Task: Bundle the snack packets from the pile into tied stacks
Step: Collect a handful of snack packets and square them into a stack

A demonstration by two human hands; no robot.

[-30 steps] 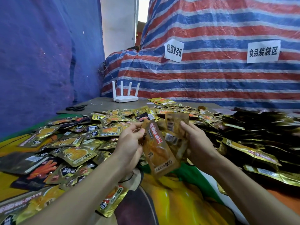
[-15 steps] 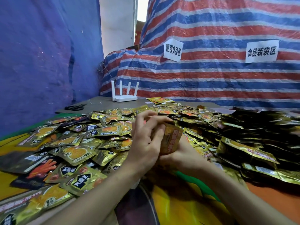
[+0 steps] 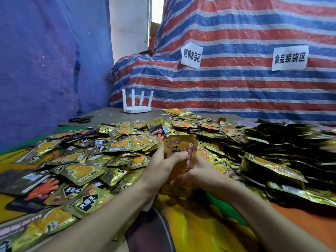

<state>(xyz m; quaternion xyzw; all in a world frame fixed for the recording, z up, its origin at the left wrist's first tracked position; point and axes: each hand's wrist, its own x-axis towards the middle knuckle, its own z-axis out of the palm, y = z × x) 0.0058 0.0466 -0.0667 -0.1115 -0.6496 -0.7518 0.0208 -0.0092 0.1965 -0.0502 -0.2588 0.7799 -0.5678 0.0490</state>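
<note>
A small upright stack of gold snack packets (image 3: 181, 148) stands between my two hands near the middle of the table. My left hand (image 3: 161, 170) grips the stack from the left, thumb across its front. My right hand (image 3: 198, 173) holds it from the right and behind, fingers partly hidden by the packets. A wide pile of loose gold and black snack packets (image 3: 112, 151) covers the table to the left and behind my hands.
A darker heap of packets (image 3: 283, 160) lies on the right. Black scissors (image 3: 80, 119) and a white router (image 3: 137, 108) sit at the table's far end, below a striped tarp (image 3: 236, 84). A blue wall (image 3: 45, 60) stands on the left.
One second ago my hands held packets apart, one hanging from my left hand. They then came together, and now the packets stand upright as one stack between both hands.
</note>
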